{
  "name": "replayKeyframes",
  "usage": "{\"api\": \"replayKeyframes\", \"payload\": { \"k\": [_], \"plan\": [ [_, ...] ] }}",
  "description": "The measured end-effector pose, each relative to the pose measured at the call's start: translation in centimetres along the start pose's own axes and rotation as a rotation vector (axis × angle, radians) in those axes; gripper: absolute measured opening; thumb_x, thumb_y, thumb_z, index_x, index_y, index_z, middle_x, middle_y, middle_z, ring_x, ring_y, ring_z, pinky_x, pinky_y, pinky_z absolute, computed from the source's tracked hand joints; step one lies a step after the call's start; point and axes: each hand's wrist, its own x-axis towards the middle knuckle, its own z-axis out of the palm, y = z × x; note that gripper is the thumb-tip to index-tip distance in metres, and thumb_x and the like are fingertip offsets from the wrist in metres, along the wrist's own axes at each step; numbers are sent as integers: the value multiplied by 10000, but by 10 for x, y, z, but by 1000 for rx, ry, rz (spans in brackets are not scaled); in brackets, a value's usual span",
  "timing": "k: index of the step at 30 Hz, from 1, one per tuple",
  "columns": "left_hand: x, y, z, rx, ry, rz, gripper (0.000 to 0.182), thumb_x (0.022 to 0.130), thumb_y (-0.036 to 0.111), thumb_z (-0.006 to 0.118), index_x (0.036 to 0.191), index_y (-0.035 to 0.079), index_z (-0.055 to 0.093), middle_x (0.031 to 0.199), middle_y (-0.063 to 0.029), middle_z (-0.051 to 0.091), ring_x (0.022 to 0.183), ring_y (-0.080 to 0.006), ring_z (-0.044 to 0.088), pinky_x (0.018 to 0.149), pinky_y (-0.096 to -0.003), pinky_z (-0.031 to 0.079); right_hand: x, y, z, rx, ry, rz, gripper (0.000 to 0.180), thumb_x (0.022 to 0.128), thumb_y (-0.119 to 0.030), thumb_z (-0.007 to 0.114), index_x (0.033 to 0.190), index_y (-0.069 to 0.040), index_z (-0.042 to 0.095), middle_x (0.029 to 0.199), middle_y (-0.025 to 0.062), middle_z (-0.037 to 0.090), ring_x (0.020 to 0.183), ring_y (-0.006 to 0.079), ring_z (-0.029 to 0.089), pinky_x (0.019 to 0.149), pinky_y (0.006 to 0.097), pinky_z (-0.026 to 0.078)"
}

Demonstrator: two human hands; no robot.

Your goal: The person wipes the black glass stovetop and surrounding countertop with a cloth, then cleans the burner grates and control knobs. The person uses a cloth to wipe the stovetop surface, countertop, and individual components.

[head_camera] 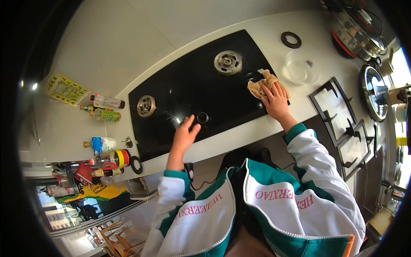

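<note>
My right hand (277, 101) lies over a crumpled brown cloth (257, 89), pressing it onto the right end of a black glass gas cooktop (189, 93). My left hand (184, 135) hovers at the cooktop's front edge with fingers apart and holds nothing. Just right of its fingertips is a round control knob (203, 117). Two bare metal burners show on the glass, a larger burner (228, 62) at the back right and a smaller burner (146, 106) at the left. How the fingertips meet the cloth is partly hidden.
Right of the cooktop are a clear plastic bowl (298, 70), a black ring (291, 39), black pan supports (337, 109), a glass lid (374, 93) and a steel pot (356, 35). Bottles (107, 101), a second black ring (136, 164) and a yellow packet (66, 89) stand left.
</note>
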Motion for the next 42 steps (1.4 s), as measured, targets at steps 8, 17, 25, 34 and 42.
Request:
{"api": "replayKeyframes", "payload": {
  "k": [8,17,25,34,42],
  "plan": [
    [-29,4,-25,13,6,-23,581,954,396,645,1427,80,529,1494,-250,450,1367,-385,468,1077,-410,431,44,-78,53,123,-41,-170,437,894,-325,652,1292,-150,604,1294,123,553,1293,349,468,1090,470,375],
    [27,8,-62,8,-59,140,545,954,311,647,1427,70,523,1511,-210,449,1367,-365,473,1092,-394,418,71,-149,89,179,-122,-391,433,931,-350,616,1344,-220,599,1383,31,537,1328,277,451,1132,436,344],
    [31,-40,-88,60,-90,37,592,964,391,620,1452,80,496,1529,-195,428,1379,-371,451,1109,-412,404,84,-16,33,-37,95,266,345,910,-126,617,1252,-141,653,1275,167,621,1224,378,558,1026,453,461],
    [66,1,-83,83,-67,93,619,953,370,640,1469,75,468,1525,-201,431,1394,-343,442,1120,-398,392,135,-62,73,376,194,206,307,966,-184,572,1269,-170,618,1122,188,681,1008,403,655,836,456,541],
    [173,37,0,454,-367,-92,1000,933,507,608,1546,-96,98,1623,-275,156,1518,-397,142,1220,-411,240,199,-21,64,467,-141,239,353,950,-161,559,1300,-207,563,1129,158,690,998,394,655,831,490,534]
  ]
}}
